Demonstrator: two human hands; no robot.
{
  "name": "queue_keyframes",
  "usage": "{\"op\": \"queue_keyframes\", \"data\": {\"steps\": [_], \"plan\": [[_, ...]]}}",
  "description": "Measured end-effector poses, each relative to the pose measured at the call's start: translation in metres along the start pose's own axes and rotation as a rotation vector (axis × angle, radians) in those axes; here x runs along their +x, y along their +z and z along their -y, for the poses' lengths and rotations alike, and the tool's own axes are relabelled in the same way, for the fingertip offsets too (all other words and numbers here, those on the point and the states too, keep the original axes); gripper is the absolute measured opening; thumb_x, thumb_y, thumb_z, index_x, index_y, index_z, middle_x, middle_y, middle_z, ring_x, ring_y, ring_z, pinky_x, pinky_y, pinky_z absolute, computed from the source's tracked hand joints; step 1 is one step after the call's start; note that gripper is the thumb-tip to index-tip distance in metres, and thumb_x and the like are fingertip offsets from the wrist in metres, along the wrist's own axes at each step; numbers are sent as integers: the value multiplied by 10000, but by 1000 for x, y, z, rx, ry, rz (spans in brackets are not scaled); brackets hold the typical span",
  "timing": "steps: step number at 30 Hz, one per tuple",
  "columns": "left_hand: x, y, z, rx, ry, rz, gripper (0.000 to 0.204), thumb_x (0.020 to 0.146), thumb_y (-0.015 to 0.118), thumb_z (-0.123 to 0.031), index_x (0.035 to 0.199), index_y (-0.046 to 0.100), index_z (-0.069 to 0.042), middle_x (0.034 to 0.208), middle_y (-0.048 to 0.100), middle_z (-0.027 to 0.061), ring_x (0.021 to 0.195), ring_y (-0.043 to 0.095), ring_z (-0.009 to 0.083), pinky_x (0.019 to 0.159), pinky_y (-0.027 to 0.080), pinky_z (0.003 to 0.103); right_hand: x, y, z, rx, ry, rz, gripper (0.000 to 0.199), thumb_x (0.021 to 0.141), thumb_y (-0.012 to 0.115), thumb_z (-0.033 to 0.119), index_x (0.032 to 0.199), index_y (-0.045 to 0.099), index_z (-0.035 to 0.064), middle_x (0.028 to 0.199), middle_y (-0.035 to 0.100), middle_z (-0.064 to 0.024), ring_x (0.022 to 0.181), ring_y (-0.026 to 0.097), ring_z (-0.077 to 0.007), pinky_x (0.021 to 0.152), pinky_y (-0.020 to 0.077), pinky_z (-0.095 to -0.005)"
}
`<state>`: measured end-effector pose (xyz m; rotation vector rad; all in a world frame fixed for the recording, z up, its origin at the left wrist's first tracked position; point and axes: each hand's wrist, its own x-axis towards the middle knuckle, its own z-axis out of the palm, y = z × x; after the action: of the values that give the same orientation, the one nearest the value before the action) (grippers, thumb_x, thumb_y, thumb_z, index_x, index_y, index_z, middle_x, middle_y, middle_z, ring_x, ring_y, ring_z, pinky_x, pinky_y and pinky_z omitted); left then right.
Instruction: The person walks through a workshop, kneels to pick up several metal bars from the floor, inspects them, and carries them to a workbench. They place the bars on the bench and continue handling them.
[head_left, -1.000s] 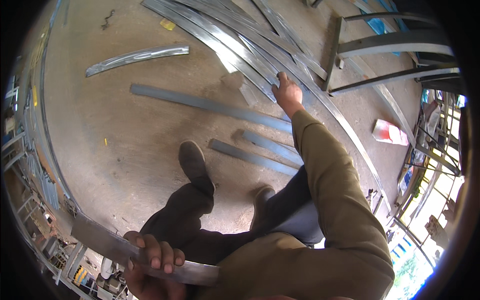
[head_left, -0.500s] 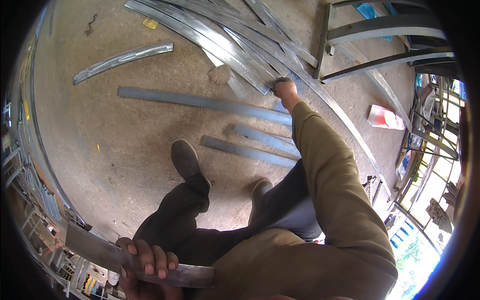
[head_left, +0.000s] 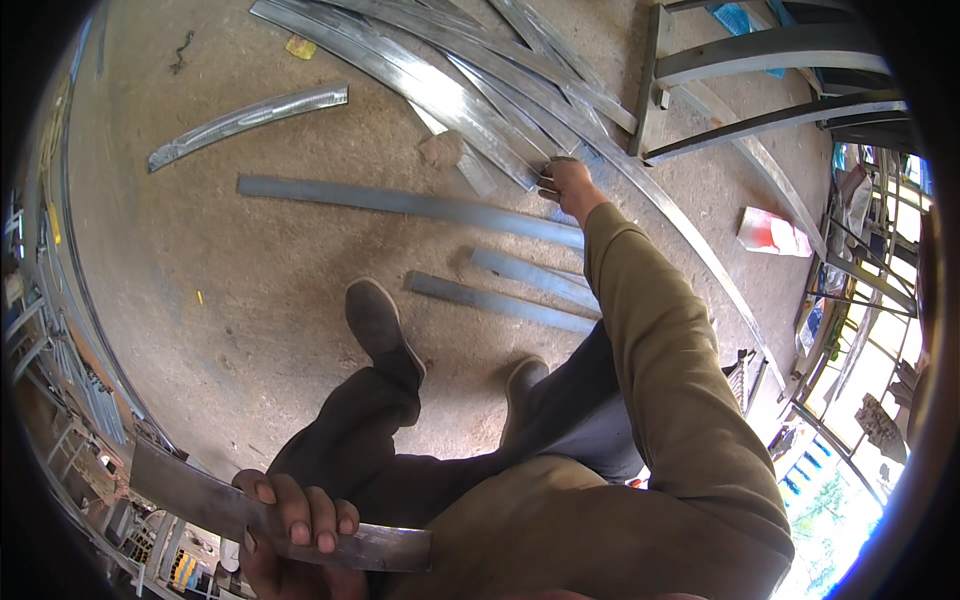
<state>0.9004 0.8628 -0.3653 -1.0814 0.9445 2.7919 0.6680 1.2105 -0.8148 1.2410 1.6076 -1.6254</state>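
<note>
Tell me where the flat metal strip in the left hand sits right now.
The flat metal strip lies at the lower left of the head view, gripped across its middle by the left hand, just left of the bent knee.

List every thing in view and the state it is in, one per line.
left hand: closed around the flat metal strip
flat metal strip: held, roughly level
right hand: reaching down, fingers on the pile of metal strips
pile of metal strips: lying on the floor
</note>
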Motion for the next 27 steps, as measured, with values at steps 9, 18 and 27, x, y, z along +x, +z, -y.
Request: {"op": "queue_keyframes", "data": {"steps": [9, 18, 27], "plan": [[1, 0, 0, 5, -11, -4, 356, 1009, 624, -250, 1267, 471, -56, 933, 508, 63, 863, 499, 192, 861, 383, 406, 29, -1, -12, 4, 36, -36, 112, 954, 708, 201, 935, 676, 95, 849, 666, -37, 783, 649, -178, 714, 563, -329], [2, 3, 2, 1, -13, -24, 357, 992, 645, -237, 1253, 478, -59, 929, 514, 63, 856, 506, 194, 859, 386, 406, 26, -1, -16, 45, -1, -44, 113, 965, 714, 187, 928, 681, 87, 866, 672, -43, 760, 645, -180, 765, 607, -342], [4, 4, 4, 11, -33, -12, 362, 998, 630, -248, 1257, 471, -51, 941, 509, 64, 861, 504, 197, 870, 392, 409, 23, -3, -21, -31, -21, -62, 204, 942, 729, 238, 1034, 678, 63, 964, 693, -88, 858, 666, -235, 817, 602, -370]]}}
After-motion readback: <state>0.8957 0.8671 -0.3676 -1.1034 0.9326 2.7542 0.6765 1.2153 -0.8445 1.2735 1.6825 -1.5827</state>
